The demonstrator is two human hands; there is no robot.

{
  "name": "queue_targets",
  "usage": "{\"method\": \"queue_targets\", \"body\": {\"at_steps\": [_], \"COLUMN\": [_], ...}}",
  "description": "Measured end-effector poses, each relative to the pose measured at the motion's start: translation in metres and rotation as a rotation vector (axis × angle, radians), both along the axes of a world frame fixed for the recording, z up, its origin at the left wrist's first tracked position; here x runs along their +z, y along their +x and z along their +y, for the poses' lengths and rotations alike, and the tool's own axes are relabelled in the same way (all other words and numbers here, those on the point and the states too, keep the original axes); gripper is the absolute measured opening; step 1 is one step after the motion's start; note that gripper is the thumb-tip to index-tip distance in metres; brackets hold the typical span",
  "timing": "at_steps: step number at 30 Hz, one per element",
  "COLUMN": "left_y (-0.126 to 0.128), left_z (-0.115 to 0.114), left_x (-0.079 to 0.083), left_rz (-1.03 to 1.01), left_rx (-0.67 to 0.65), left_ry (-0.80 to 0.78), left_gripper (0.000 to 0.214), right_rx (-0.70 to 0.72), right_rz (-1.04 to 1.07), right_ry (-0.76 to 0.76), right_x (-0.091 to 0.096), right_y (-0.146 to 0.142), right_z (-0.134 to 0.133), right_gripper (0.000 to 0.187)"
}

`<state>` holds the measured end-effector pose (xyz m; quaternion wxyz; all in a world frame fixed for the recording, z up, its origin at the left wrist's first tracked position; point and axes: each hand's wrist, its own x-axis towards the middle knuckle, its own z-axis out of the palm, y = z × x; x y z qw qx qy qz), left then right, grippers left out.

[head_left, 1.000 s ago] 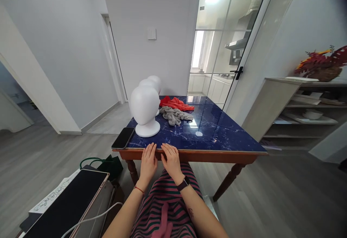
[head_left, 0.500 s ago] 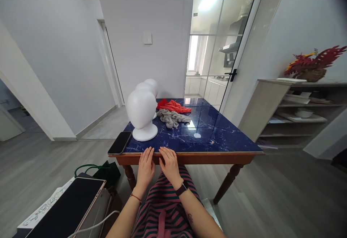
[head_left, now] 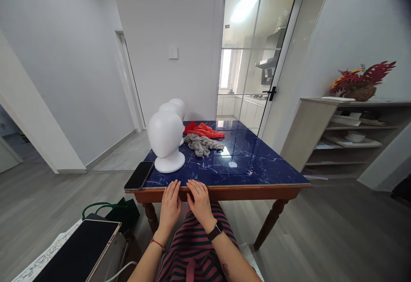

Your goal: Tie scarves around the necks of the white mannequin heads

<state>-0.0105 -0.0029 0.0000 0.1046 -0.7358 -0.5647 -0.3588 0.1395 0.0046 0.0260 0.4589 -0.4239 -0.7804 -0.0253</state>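
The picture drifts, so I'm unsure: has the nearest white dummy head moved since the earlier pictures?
No. Judged by the near edge of the table, the nearest white dummy head hasn't shifted in any direction; only the camera's view has.

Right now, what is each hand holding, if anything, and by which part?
Nothing; the left hand and right hand both rest on the table edge.

Left hand [head_left: 171, 205], right hand [head_left: 200, 201] side by side, palms down.
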Motion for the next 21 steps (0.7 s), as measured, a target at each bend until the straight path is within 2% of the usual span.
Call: {"method": "queue_targets", "body": {"at_steps": [9,21], "left_y": [0.0016,-0.0037], "left_z": [-0.0016,-0.0026], "left_x": [0.0008,0.0046], "left_rz": [-0.020,-0.002], "left_rx": [-0.008,-0.036], "left_ry": [0.005,-0.044], "left_gripper": [0.059,0.059], "right_rx": [0.047,0.043], "right_rz": [0.015,0.065], "right_ry": [-0.033,-0.039], "right_x": [-0.0022,-0.0046], "right_y": [0.0005,-0.0020], "right_z": [0.0005,0.0013], "right_gripper": [0.038,0.036]}}
